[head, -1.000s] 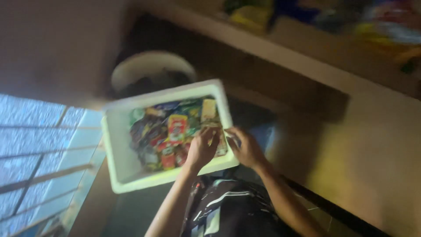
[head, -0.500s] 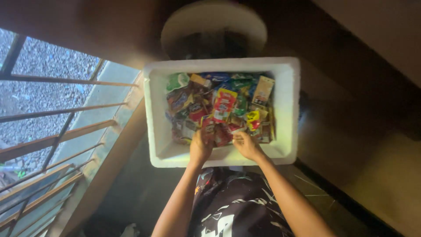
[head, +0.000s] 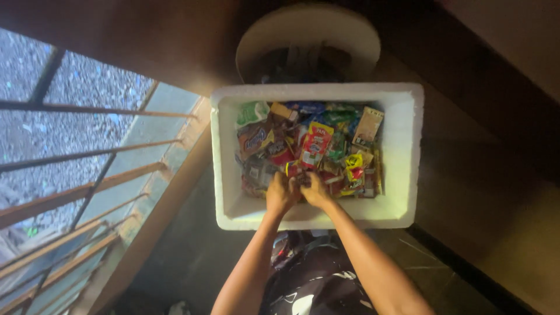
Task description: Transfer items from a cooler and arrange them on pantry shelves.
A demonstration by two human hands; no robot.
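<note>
1. Reaching into the near edge of a white foam box (head: 224, 169), the left hand (head: 281, 195) is curling its fingers around small snack packets (head: 309, 146); exactly which packet it is gripping I cannot tell.
2. Pressing just beside it, the right hand (head: 317, 191) is digging into the same pile, its grip partly hidden.
3. Lying beyond both hands, the packets are filling the box, so the sorting looks barely begun.
4. Sitting past the box, a round white tub (head: 309, 35) is waiting.
</note>
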